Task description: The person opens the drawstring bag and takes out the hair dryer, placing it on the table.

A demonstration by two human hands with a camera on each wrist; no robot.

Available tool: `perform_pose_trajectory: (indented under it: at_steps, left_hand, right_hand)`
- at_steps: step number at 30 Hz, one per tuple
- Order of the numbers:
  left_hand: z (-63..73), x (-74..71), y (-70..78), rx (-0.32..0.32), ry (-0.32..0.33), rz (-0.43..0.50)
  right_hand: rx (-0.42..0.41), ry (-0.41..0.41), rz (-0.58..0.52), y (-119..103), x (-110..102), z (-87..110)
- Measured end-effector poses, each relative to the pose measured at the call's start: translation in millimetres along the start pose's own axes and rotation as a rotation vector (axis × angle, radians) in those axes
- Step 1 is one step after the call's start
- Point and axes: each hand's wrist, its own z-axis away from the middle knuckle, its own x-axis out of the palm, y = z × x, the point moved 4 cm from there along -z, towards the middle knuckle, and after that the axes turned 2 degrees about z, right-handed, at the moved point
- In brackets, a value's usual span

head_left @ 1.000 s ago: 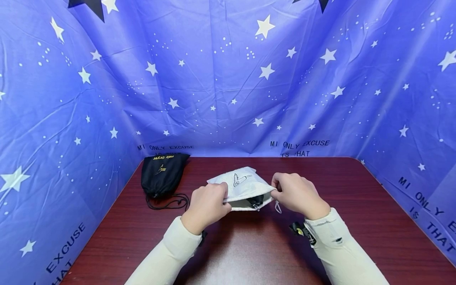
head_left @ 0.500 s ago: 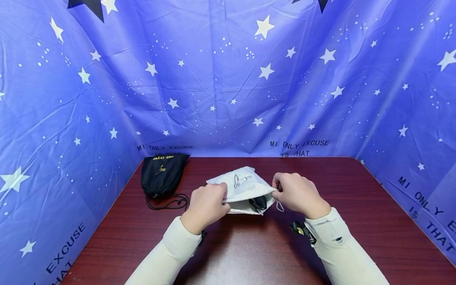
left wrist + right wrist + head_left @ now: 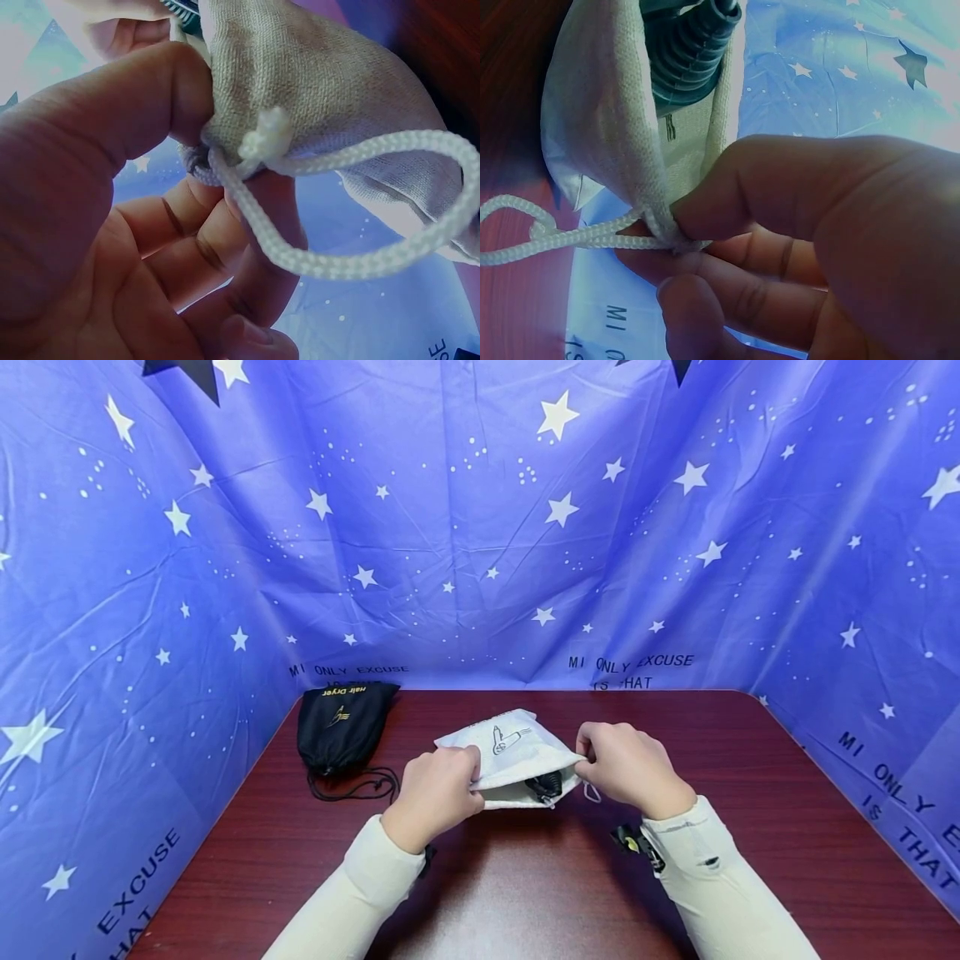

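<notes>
Between both hands a white drawstring bag [image 3: 517, 752], printed with a hair dryer drawing, has its mouth spread toward me. Inside shows a black ribbed piece [image 3: 545, 787], seen closer in the right wrist view as a ribbed cord sleeve [image 3: 690, 64]; the rest of that thing is hidden in the bag. My left hand [image 3: 438, 789] pinches the left corner of the mouth between thumb and fingers, by a knotted white cord loop [image 3: 360, 266]. The right corner is pinched by my right hand [image 3: 633, 768], where another cord loop [image 3: 577, 238] hangs out.
A black drawstring pouch [image 3: 347, 735] marked "Hair Dryer" lies at the table's far left, its black cord [image 3: 360, 787] trailing toward me. Blue star-printed cloth [image 3: 450, 527] encloses the back and sides of the dark red wooden table [image 3: 495, 893].
The bag's mouth has gaped a little wider and its lower edge has dropped slightly, so more of the black ribbed piece shows. Both hands keep their grip, the right shifting barely outward.
</notes>
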Motion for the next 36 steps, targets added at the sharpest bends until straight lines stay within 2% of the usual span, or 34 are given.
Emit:
perform_pose_trajectory:
  at_steps: [19,29,36]
  left_hand:
    - [2.0,5.5,1.1,-0.004,-0.127,0.022]
    - [3.5,6.4,1.9,0.007,-0.136,0.026]
    - [4.7,12.4,6.2,0.021,-0.138,-0.005]
  right_hand:
    - [0.034,-0.029,-0.010,10.2,2.2,-1.3]
    - [0.079,-0.035,-0.023,15.6,4.1,-4.7]
    - [0.106,-0.033,-0.015,17.6,9.9,-6.7]
